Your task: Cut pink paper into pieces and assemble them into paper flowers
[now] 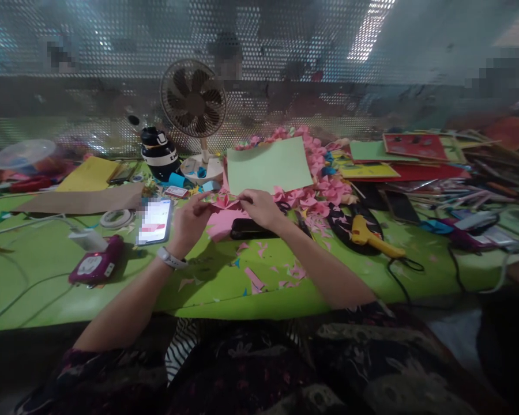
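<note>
Between my two hands, a pink paper flower (225, 202) is stretched out above the green table. My left hand (191, 222), with a pale watch on its wrist, pinches the flower's left side. The fingers of my right hand (259, 207) are closed on its right side. Under them lie a pink paper sheet (222, 223) and a black case-like object (251, 229). Just behind, a pale green sheet (270, 166) leans on a heap of pink paper flowers (324, 193). A lit phone (154, 222) rests left of my left hand.
A yellow glue gun (374, 237) lies on a dark plate at right. Stacked coloured papers (415, 155) fill the back right. A fan (194, 101) and a black bottle (160, 155) stand behind. A purple power socket (97, 262) with cables sits left. Paper scraps (254, 279) lie in front.
</note>
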`<state>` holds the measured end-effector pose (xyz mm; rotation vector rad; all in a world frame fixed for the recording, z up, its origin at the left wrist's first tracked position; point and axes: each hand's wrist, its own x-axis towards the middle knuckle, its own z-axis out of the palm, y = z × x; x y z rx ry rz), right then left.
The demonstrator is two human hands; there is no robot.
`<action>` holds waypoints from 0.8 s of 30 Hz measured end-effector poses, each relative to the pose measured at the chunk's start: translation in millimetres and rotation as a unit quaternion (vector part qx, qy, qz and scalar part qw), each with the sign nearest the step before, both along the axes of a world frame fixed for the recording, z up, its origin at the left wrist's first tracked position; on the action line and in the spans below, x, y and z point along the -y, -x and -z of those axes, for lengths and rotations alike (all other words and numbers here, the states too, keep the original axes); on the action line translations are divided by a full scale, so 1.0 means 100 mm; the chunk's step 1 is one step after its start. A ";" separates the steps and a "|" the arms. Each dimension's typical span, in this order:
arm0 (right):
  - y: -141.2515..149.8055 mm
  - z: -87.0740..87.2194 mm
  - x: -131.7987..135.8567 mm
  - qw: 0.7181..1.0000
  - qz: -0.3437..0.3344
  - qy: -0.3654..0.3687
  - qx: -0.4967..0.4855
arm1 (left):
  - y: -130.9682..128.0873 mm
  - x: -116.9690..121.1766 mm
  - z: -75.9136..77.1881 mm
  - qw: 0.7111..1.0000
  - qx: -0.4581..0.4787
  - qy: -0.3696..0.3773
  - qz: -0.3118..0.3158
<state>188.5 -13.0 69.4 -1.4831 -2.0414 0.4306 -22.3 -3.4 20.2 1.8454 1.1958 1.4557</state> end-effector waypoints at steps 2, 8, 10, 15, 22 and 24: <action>-0.05 -0.02 -0.03 1.000 0.014 0.007 -0.001 | 0.02 -0.03 0.01 1.000 0.014 0.007 -0.003; -0.21 -0.08 -0.13 0.992 0.032 0.086 -0.091 | 0.06 -0.10 0.08 1.000 0.014 0.020 -0.015; -0.22 -0.10 -0.12 0.990 0.037 0.100 -0.088 | 0.06 -0.09 0.07 1.000 -0.004 0.023 -0.016; -0.22 -0.05 -0.14 0.995 0.036 0.088 -0.033 | 0.09 -0.13 0.04 0.999 -0.019 0.025 -0.043; -0.25 0.01 -0.17 0.993 0.030 0.094 -0.063 | 0.17 -0.23 0.06 0.994 -0.080 0.066 -0.045; -0.19 0.00 -0.12 0.991 -0.008 0.104 -0.078 | 0.17 -0.23 0.04 0.996 -0.035 0.076 -0.040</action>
